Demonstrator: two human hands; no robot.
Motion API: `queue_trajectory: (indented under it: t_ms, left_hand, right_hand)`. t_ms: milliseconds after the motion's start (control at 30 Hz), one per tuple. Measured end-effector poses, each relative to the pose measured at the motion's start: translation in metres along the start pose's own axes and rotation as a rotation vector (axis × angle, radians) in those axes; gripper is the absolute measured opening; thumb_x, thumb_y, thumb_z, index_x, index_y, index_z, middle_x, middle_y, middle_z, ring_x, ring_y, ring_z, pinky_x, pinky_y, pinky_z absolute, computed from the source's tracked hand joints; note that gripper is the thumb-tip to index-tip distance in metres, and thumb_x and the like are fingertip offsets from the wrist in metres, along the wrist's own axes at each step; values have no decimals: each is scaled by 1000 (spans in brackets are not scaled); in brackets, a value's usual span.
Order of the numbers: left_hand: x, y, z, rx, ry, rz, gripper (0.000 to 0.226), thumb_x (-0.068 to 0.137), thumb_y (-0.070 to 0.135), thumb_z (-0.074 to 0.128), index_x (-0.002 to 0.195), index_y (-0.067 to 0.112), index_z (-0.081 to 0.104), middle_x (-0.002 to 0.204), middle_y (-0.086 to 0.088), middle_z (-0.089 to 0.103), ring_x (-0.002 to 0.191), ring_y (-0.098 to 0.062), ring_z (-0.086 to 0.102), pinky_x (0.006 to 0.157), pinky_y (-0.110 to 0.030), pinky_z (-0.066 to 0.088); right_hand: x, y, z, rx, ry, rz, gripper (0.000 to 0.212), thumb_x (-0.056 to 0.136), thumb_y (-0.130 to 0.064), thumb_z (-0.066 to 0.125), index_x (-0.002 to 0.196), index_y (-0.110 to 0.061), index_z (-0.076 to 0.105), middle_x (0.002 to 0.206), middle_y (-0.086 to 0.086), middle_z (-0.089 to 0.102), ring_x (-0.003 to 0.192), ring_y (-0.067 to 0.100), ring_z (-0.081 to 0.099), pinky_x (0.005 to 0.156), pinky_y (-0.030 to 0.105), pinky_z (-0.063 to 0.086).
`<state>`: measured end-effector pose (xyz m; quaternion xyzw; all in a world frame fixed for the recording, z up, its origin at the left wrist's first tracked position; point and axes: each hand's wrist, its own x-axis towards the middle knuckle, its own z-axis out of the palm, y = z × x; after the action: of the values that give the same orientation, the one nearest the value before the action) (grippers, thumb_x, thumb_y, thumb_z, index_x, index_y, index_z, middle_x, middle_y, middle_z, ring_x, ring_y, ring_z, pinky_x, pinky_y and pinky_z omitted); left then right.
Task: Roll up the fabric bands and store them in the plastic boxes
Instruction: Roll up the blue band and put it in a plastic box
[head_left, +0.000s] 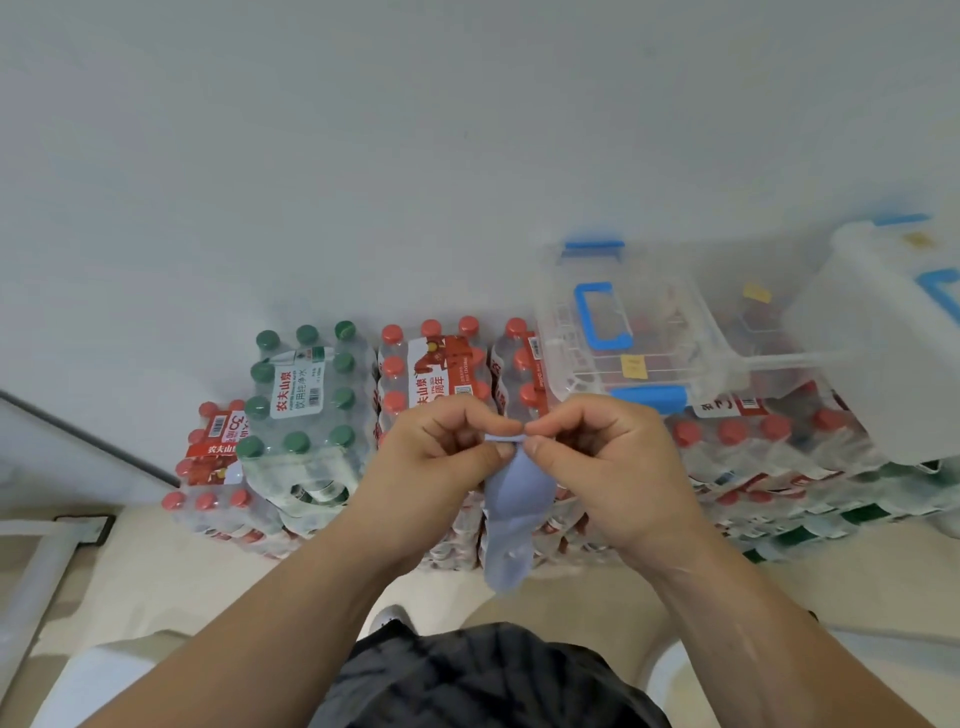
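1. Band location: fabric band (511, 499), pale blue, held in mid-air at frame centre, in front of the stacked water-bottle packs (311, 415); touching no surface.
2. Left grip: left hand (441, 457) clamped on the band's top edge, thumb against forefinger, remaining fingers curled in.
3. Right grip: right hand (608, 467) clamped on the same top edge, fingertips almost meeting those of the left.
4. Key relation: long axis running 12 to 6 o'clock; free end hanging at 6 o'clock below both grips; pinched edge midway between the hands, neither nearer.
5. Judged step: very start of the roll, top edge apparently being turned over; no wound turns visible.
6. Next move, judged: rolling from the pinched end downward along the long axis, edges kept square, slack fed up from the hanging tail.
7. Storage target: plastic boxes (670, 338) at roughly 1 to 2 o'clock from the hands, on top of the bottle packs, nearer the right hand; near box apparently lidded, blue handle and latch; farther box blurred.
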<state>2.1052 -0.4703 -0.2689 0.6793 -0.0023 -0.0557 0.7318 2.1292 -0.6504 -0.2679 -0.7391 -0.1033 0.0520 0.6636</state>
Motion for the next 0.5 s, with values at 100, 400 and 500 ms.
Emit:
queue_trajectory:
  t_ms: [100, 400, 500]
  left_hand:
    - [-1, 4, 4, -11, -10, 19, 12, 86, 8, 72, 88, 18, 78, 88, -9, 77, 83, -20, 73, 74, -27, 58]
    - [-2, 6, 3, 148, 32, 72, 16, 89, 15, 68, 99, 27, 74, 90, -8, 79, 88, -29, 76, 75, -38, 62]
    - [-4, 6, 3, 184, 47, 52, 21, 92, 14, 69, 103, 32, 72, 87, -16, 78, 87, -38, 74, 74, -45, 62]
  right_hand:
    - [-2, -2, -3, 9, -3, -1, 30, 84, 2, 77, 82, -28, 77, 78, -6, 75, 73, 9, 70, 69, 21, 57]
    - [-3, 1, -5, 56, -20, 33, 20, 89, -15, 77, 89, -35, 78, 74, -3, 72, 65, 7, 65, 60, 19, 54]
    - [-4, 3, -4, 43, -26, 38, 17, 90, -14, 76, 87, -30, 76, 80, -1, 74, 70, 10, 68, 62, 22, 56]
